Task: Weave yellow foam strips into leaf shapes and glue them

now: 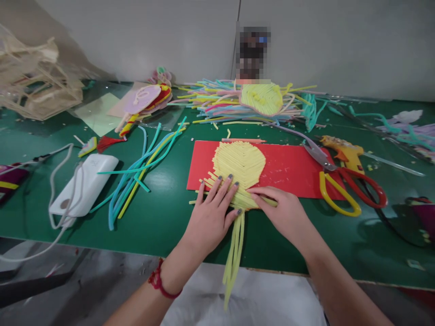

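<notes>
A round, leaf-like fan piece (240, 158) made of pale yellow pipe cleaners lies on a red card (285, 167) in front of me. Its strips slant to a middle seam, and loose ends stick out at the lower left. My left hand (212, 210) lies over its lower left part, fingers spread flat. At the lower right edge, my right hand (280, 210) pinches a yellow pipe cleaner (270, 201) between thumb and forefinger; the fingertips partly cover it. Several long yellow-green pipe cleaners (234, 256) hang from the bottom of the piece over the table edge.
Scissors (335, 170) and a yellow glue gun (346, 151) lie at right. Left are blue, green and yellow pipe cleaners (137, 176) and a white power bank (84, 185) with a cable. Behind are a pipe-cleaner pile (210, 102), finished fans (142, 99) and a pink pencil-like stick (243, 141).
</notes>
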A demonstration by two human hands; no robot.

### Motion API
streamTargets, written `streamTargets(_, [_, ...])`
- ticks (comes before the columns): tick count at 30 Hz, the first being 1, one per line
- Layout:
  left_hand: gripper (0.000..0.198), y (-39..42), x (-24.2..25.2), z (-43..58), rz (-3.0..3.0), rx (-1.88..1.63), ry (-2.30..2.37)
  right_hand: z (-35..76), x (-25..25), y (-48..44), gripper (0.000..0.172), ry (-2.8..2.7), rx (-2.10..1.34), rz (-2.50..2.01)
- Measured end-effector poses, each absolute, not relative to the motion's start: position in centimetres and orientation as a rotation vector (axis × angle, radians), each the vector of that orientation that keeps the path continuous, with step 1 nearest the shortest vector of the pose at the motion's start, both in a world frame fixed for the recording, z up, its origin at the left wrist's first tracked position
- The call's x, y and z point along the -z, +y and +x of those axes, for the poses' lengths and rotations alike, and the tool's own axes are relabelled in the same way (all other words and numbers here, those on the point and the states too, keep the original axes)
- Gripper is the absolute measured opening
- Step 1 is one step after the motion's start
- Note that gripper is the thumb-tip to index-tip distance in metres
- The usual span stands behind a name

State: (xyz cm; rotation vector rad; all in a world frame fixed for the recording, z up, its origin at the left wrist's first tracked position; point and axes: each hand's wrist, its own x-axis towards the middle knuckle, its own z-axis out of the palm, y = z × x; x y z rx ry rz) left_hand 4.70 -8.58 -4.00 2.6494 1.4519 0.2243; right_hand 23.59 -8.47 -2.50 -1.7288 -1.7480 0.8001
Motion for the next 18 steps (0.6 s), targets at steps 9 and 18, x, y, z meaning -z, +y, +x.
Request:
streamTargets(9, [0.051, -8.6, 4.2, 4.6, 2.65, -0.243, 1.438, 24.1, 0.9, -6.5, 0.018, -2.008, -0.79, -1.748])
streamTargets(18, [0.051, -8.6, 4.3, 4.7, 2.618, -0.235, 1.434, 24.5, 0.4, -5.5, 0.018, -2.08, -0.898, -1.765])
